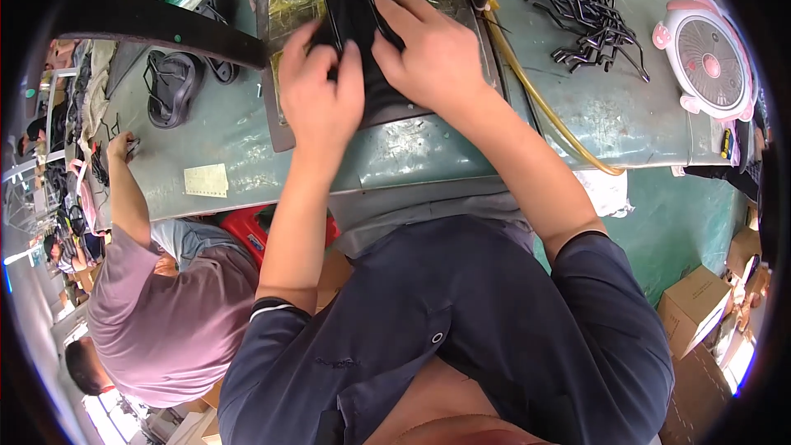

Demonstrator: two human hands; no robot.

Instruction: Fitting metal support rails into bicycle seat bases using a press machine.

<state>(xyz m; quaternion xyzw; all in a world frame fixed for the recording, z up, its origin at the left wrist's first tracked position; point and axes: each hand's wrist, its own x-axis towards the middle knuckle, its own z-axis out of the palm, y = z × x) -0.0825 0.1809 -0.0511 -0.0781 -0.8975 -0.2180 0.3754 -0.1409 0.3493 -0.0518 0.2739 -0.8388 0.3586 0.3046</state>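
Note:
A black sandal [381,86], partly covered by my hands, lies lengthwise on a dark metal plate [283,136] at the far edge of my reach. Along its top run shiny black strap parts, and its far end sits under a metal fitting. My left hand [321,99] is slightly blurred, its fingers curled at the sandal's left side. From the right, my right hand [437,53] grips the strap with bent fingers and thumb. Several black straps [577,0] lie heaped to the right of the plate.
Finished-looking black sandals [171,91] rest on the green table [404,152] at left, near a paper slip [206,180]. Dark machine bars [165,29] flank the plate. A yellow hose [527,91] and a pink fan [709,62] are at right. A co-worker [181,313] sits left.

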